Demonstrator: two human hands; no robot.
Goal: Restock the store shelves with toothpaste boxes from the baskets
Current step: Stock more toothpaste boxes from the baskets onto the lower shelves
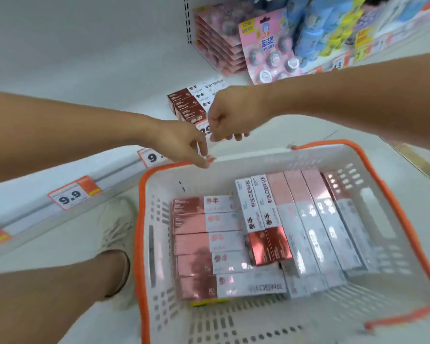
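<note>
Fingers blurred, right hand hides shelf boxes (partly)

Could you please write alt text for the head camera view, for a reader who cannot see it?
A person's left hand and right hand, both empty, hover above a white basket with orange handles, holding rows of toothpaste boxes. A few matching boxes sit on the white shelf beyond.

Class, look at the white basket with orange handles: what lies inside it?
The basket holds toothpaste boxes: one row lying crosswise on the left, another lengthwise on the right. More boxes lie beneath the right row, mostly covered; their number cannot be told.
</note>
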